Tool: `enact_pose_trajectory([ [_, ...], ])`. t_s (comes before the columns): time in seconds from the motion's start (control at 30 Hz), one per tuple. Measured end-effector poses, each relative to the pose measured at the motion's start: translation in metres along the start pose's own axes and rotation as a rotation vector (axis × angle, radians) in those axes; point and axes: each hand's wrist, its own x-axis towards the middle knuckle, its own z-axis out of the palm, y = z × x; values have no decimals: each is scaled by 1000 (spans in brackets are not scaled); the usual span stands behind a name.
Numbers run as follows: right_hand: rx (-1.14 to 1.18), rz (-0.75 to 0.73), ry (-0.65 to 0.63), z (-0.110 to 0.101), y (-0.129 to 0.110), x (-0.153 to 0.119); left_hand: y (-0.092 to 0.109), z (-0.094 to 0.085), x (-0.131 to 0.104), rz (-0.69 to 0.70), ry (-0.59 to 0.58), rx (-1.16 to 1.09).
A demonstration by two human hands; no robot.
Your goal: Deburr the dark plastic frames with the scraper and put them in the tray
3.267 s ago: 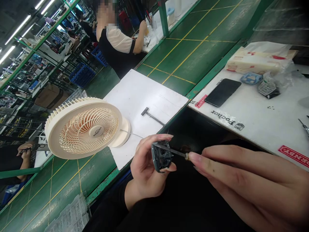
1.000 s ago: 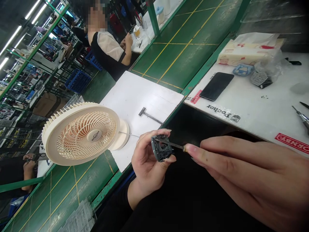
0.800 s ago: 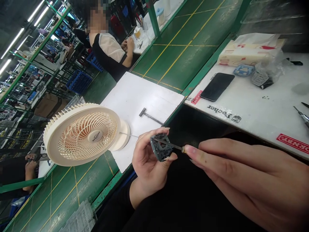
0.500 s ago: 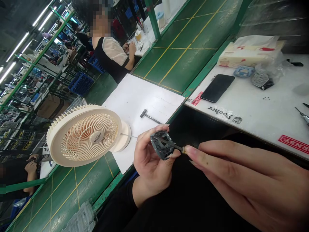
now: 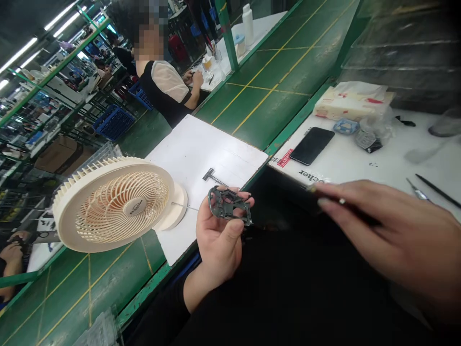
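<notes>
My left hand (image 5: 219,247) grips a dark grey plastic frame (image 5: 227,209) with several openings, its thumb along the lower edge and its fingers behind. Over to the right, my right hand (image 5: 392,235) is pinched around a small slim tool (image 5: 314,188). Motion blurs the tool, so its exact kind is unclear, and most of it is hidden by the fingers. It is apart from the frame. Just beyond my left hand, a T-shaped dark piece with a thin handle (image 5: 212,176) lies on the white board (image 5: 237,149).
A cream fan (image 5: 118,206) stands on the board's left side. On the right table lie a black phone (image 5: 312,145), a tissue pack (image 5: 351,101), a blue-and-white piece (image 5: 345,126), a plastic bag (image 5: 370,137) and a pointed black tool (image 5: 437,190). A co-worker (image 5: 165,86) sits across the green conveyor (image 5: 273,67).
My right hand has drawn the slim tool out of the frame and moved right, away from it. My left hand has turned the frame, so its openings show more fully. The view has shifted slightly.
</notes>
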Motion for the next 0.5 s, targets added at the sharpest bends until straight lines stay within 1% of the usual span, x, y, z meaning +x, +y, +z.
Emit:
enact_pose_trajectory([
  [0.03, -104, 108, 33, 2, 24, -2, 1, -2, 1, -86, -36, -68],
  [0.1, -271, 269, 65, 4, 72, -12, 1, -6, 0, -250, -98, -189],
  [0.13, -335, 382, 17, 4, 92, -18, 0, -8, 0, -325, -129, -240],
  [0.17, -388, 486, -70, 3, 108, -25, -2, -9, -1, -390, -140, -287],
  [0.2, -436, 537, -107, 2, 120, -31, -5, -10, -1, -441, -145, -319],
  [0.23, -479, 585, -142, 1, 128, -37, -8, -10, -2, -489, -143, -337],
  [0.3, -545, 652, -191, 1, 135, -46, -15, -8, -1, -594, -158, -343],
  [0.4, -603, 711, -251, 6, 135, -50, -23, -2, 1, -729, -133, -262],
  [0.5, -631, 743, -309, 8, 136, -48, -27, 3, 4, -814, -116, -180],
])
